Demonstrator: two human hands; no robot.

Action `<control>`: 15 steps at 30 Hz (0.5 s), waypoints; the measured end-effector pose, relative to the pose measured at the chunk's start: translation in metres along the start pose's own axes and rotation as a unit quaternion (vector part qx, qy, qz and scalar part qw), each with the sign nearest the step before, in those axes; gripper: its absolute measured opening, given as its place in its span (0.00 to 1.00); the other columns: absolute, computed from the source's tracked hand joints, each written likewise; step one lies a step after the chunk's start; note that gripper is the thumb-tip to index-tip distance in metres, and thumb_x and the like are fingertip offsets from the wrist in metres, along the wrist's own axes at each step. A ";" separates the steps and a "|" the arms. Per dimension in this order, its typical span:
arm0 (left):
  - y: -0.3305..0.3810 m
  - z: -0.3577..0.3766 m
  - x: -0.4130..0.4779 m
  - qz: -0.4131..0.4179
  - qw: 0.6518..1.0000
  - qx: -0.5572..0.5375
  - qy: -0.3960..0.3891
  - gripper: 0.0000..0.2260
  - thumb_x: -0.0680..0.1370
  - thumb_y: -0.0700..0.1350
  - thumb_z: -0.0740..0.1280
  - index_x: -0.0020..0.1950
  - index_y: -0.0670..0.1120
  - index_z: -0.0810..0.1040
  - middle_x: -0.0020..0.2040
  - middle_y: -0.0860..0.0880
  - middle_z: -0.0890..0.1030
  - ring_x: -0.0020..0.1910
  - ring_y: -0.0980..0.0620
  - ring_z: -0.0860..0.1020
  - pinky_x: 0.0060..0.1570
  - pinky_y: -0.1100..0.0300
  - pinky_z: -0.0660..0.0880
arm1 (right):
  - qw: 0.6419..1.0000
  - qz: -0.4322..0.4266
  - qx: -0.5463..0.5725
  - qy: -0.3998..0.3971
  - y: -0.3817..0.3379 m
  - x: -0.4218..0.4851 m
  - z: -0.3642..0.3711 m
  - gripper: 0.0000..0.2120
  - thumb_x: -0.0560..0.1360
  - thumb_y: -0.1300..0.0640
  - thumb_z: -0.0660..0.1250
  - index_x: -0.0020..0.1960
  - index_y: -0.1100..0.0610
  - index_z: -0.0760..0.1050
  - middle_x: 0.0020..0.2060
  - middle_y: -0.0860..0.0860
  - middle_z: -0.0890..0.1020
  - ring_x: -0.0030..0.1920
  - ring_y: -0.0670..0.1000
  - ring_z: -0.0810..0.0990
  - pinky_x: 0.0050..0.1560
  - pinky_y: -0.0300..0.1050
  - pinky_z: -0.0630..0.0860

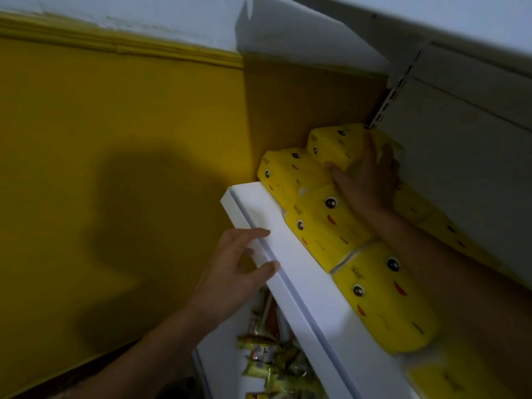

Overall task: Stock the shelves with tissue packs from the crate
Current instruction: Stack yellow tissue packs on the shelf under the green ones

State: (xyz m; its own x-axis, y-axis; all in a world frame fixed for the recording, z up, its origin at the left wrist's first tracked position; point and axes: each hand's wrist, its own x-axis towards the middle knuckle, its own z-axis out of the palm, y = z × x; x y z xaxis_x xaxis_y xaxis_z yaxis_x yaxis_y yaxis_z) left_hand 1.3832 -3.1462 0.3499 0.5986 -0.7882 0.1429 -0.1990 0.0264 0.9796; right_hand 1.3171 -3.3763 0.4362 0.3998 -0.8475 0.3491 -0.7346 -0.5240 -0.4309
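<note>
Yellow tissue pack (334, 146) sits atop the row, gripped by the right hand (365, 180). The left hand (239, 263), fingers spread, rests on the white shelf edge (288, 272).

Yellow cartoon-face tissue packs (331, 223) in a row on the white shelf (290, 254), one pack (334, 145) stacked on top.

Single head view, tilted, looks up close along a white shelf (290, 272) running lower right to centre; yellow wall (115, 125) fills left half of frame.
</note>
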 end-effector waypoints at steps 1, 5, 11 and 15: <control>0.001 -0.006 -0.003 0.001 1.000 0.006 0.003 0.16 0.72 0.44 0.71 0.53 0.63 0.72 0.57 0.61 0.67 0.54 0.65 0.70 0.45 0.75 0.70 | 0.999 -0.023 0.017 0.018 -0.007 -0.008 -0.003 0.41 0.72 0.41 0.67 0.77 0.48 0.49 0.76 0.57 0.51 0.75 0.61 0.50 0.72 0.56 0.51; -0.005 -0.041 -0.025 -0.015 0.999 0.021 0.021 0.18 0.73 0.43 0.70 0.53 0.65 0.70 0.55 0.62 0.67 0.55 0.62 0.71 0.53 0.62 0.72 | 0.984 -0.144 0.102 0.009 -0.043 -0.058 -0.002 0.36 0.74 0.48 0.67 0.76 0.51 0.55 0.75 0.56 0.57 0.75 0.55 0.54 0.70 0.45 0.54; -0.064 -0.116 -0.100 -0.099 0.990 0.089 0.044 0.20 0.74 0.43 0.69 0.56 0.66 0.69 0.56 0.55 0.69 0.57 0.56 0.71 0.54 0.59 0.71 | 0.951 -0.258 0.158 -0.071 -0.099 -0.179 0.049 0.30 0.75 0.54 0.64 0.74 0.58 0.60 0.71 0.58 0.63 0.72 0.55 0.61 0.66 0.36 0.56; -0.126 -0.162 -0.167 -0.189 0.975 0.101 0.060 0.19 0.75 0.43 0.68 0.61 0.61 0.68 0.60 0.55 0.68 0.57 0.57 0.70 0.54 0.61 0.70 | 0.933 -0.209 0.224 -0.190 -0.107 -0.295 0.134 0.27 0.75 0.54 0.62 0.72 0.58 0.63 0.69 0.57 0.68 0.69 0.55 0.65 0.66 0.38 0.60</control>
State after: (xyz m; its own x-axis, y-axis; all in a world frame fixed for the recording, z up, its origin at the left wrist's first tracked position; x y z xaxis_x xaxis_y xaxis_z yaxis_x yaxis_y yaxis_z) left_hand 1.4343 -2.9185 0.2253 0.7427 -0.6406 -0.1948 -0.0882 -0.3819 0.9200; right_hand 1.3511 -3.0815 0.2678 0.8278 -0.4859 0.2806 -0.2032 -0.7258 -0.6572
